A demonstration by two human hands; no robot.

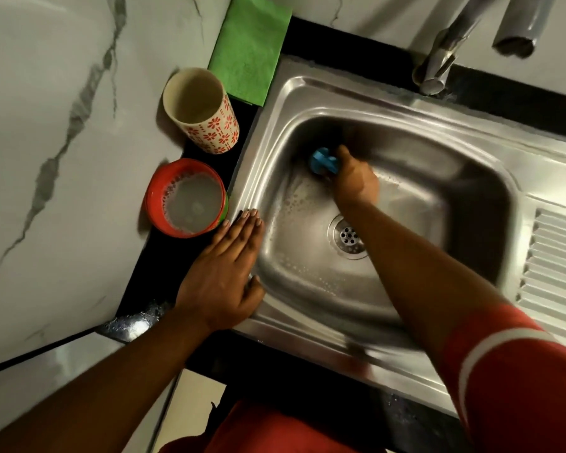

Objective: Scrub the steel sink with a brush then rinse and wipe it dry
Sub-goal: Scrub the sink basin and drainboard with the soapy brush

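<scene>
Right hand (356, 183) grips blue brush (322, 161) against back-left wall of steel sink (307, 282), scrubbing; suds on the floor. Left hand (224, 273) lies spread flat on sink rim, likely bracing. Green cloth (250, 50) waits on counter (164, 256) for drying.

Shiny steel sink (307, 103), fuzzy cloth (249, 50)

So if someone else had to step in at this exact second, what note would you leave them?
Right hand grips the blue brush against the sink's far left wall. Left hand rests flat on the sink's left rim.
Suds show on the basin floor near the drain, so scrubbing is under way.
Left: finish scrubbing, rinse at the tap, wipe dry; the green cloth lies behind the patterned cup. The red bowl holds soapy water.
</scene>
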